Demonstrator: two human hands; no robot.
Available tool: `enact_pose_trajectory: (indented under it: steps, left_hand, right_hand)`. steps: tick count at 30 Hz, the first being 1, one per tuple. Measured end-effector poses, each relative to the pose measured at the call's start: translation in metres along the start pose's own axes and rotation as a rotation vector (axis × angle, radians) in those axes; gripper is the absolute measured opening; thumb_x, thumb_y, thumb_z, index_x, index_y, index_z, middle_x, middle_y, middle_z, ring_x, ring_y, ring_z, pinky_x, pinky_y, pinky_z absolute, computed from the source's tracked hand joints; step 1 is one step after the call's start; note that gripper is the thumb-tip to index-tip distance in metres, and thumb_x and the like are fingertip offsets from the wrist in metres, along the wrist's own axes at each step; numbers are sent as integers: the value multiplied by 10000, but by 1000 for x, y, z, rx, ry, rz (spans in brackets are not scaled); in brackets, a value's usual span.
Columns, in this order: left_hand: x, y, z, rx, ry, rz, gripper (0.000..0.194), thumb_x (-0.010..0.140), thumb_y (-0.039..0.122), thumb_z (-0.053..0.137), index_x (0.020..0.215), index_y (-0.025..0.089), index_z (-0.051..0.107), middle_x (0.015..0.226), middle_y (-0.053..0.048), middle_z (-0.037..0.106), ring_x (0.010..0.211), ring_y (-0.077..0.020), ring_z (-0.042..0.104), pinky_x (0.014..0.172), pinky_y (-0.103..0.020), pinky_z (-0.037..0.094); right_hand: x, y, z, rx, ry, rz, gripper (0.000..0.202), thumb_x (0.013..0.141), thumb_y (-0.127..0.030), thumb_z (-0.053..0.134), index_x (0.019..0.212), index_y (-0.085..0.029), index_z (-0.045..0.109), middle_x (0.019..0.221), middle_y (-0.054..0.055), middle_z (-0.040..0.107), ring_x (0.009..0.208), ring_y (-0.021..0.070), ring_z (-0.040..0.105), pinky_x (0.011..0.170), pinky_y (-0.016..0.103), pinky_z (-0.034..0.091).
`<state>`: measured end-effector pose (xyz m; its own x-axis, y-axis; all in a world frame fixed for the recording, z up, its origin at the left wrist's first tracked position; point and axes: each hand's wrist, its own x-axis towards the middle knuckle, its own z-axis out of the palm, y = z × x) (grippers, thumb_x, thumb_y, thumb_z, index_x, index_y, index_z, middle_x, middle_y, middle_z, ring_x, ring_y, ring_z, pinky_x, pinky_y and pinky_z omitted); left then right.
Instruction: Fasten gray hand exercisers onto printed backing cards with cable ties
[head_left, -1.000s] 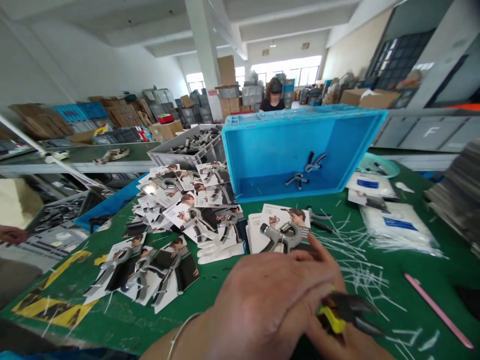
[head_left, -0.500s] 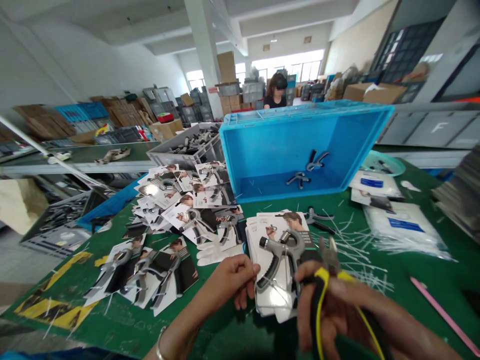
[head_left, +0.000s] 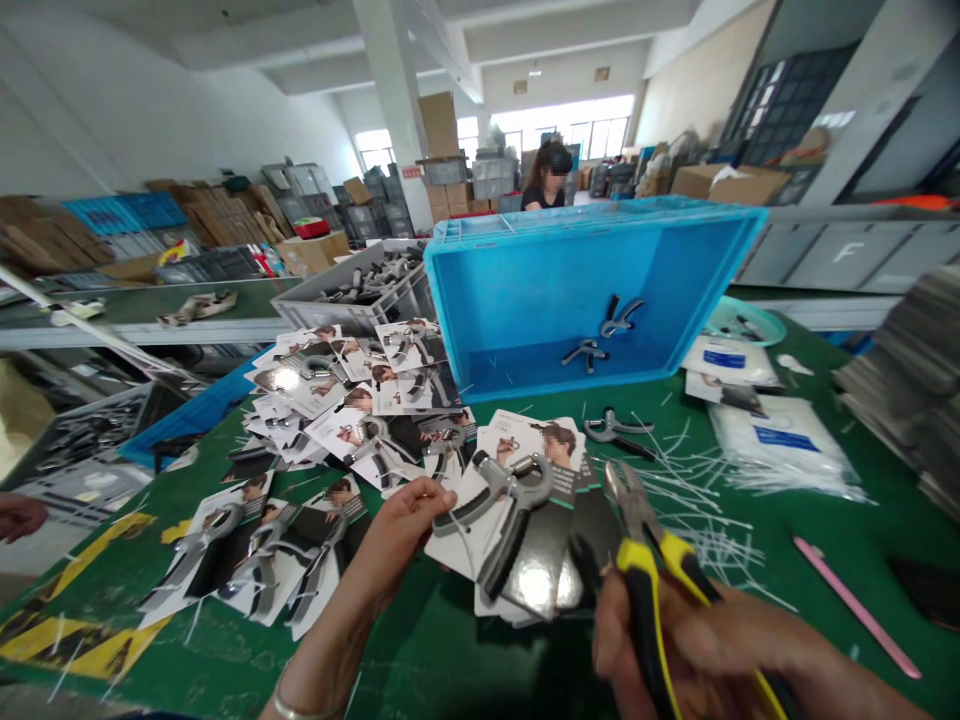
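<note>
My left hand (head_left: 401, 525) pinches the left edge of a printed card (head_left: 466, 540) with a grey-and-black hand grip strengthener (head_left: 517, 490) on it. This card lies tilted over a stack of similar cards (head_left: 570, 435). Thin white ties show around the strengthener's handle near my fingers. In my right hand (head_left: 697, 640) is a pair of pliers (head_left: 637, 520) with yellow-and-black handles, jaws pointing up and away, just right of the stack. A loose hand grip strengthener (head_left: 619, 432) lies beyond the pliers.
A blue crate (head_left: 600, 290) on its side holds two strengtheners. Carded strengtheners (head_left: 367, 430) pile up at left. Loose white zip ties (head_left: 705, 500), bagged ties (head_left: 784, 440) and a pink stick (head_left: 855, 605) lie right. Another person's hand (head_left: 19, 517) shows at the left edge.
My left hand has moved left, and the top card with its strengthener has shifted and turned on the stack. The pliers have swung clear of the stack. Another person's hand has appeared at left.
</note>
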<state>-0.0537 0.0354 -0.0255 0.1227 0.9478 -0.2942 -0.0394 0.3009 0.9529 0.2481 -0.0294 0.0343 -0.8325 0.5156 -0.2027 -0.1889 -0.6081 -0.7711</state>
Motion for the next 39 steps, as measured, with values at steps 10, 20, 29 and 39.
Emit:
enact_pose_trajectory:
  steps: [10, 20, 29, 39]
  left_hand:
    - [2, 36, 4, 192, -162, -30, 535, 843, 463, 697, 1243, 179, 482, 715, 29, 633, 432, -127, 584, 367, -232, 488]
    - [3, 41, 12, -185, -209, -38, 282, 903, 416, 605, 875, 136, 612, 590, 6, 596, 470, -115, 577, 393, -191, 484]
    - [15, 38, 38, 31, -100, 158, 297, 909, 410, 595, 1089, 181, 537, 718, 14, 668, 483, -142, 635, 376, -212, 505]
    - [10, 49, 44, 81, -84, 162, 288, 905, 404, 611, 1093, 189, 576, 814, -7, 704, 558, -131, 663, 427, -183, 502]
  right_hand:
    - [25, 5, -32, 136, 29, 1, 469, 831, -384, 621, 1242, -198, 494, 951, 76, 623, 866, 250, 697, 485, 231, 554]
    - [-17, -39, -57, -1284, 620, 6, 651, 921, -461, 570, 1526, -336, 365, 1249, 93, 676, 925, 300, 692, 669, 373, 583]
    - [36, -79, -52, -2594, 750, -236, 809, 841, -125, 515, 1587, -252, 229, 1251, 187, 599, 1095, 427, 532, 814, 574, 473]
    - [60, -84, -36, -2730, 663, -338, 733, 887, -28, 472, 1571, -217, 288, 1320, 216, 568, 1218, 452, 471, 921, 676, 384]
